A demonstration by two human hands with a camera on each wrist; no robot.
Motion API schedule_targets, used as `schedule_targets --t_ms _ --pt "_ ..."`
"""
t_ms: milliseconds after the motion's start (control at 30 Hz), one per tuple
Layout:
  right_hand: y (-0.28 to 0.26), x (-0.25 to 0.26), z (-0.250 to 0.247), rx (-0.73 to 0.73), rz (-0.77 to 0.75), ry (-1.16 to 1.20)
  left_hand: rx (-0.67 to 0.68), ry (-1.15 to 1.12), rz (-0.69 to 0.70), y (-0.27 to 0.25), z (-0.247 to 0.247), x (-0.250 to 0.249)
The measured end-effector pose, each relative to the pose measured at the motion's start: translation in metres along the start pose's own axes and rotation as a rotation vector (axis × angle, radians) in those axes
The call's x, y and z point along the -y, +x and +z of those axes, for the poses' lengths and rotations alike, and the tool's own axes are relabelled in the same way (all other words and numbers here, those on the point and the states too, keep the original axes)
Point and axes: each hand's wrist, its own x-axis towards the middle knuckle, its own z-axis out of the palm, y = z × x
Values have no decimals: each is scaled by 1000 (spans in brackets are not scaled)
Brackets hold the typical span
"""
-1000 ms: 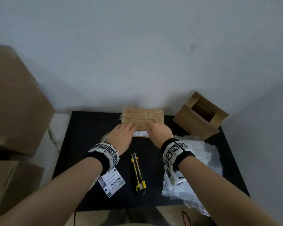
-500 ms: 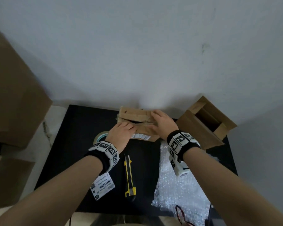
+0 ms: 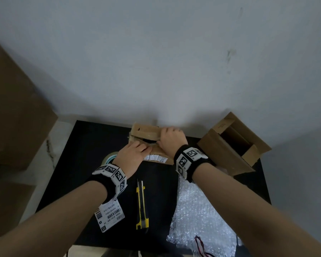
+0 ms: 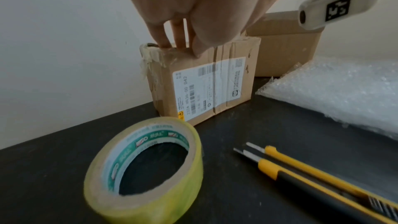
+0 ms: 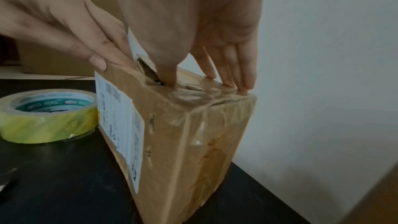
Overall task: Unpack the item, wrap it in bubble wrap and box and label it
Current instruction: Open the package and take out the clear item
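Observation:
A taped brown parcel (image 3: pixel 146 130) with a white shipping label (image 4: pixel 206 88) stands at the back of the black table (image 3: pixel 89 145). Its top seam is split into a dark gap. My left hand (image 3: pixel 145 150) pinches the near flap, with fingers in the gap (image 4: pixel 181 47) and the thumb on the front face. My right hand (image 3: pixel 165 138) grips the far flap: its thumb is pushed into the gap and its fingers (image 5: pixel 237 81) lie over the taped top. The far flap is lifted a little. What the parcel (image 5: pixel 183 134) contains is hidden.
A roll of yellow tape (image 3: pixel 109 158) lies left of the parcel. A yellow utility knife (image 3: pixel 141 203) sits near the front, with a bubble wrap sheet (image 3: pixel 198 219) to its right. An open empty carton (image 3: pixel 230 143) stands at the back right. Large cartons (image 3: pixel 17 117) are stacked on the left.
My right hand moved from the near edge onto the far flap and pushed its thumb into the seam. The top has parted and the far flap has risen.

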Motion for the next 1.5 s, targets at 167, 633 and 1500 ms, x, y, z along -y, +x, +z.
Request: schedule_targets --t_ms 167,633,1500 --pt "3 2 -3 68 -57 -126 -53 62 53 -2 5 -1" --pt "3 16 -28 149 79 -56 -49 57 35 -2 6 -2" --pt "-2 -58 -12 51 -118 442 49 -248 -230 27 -6 8"
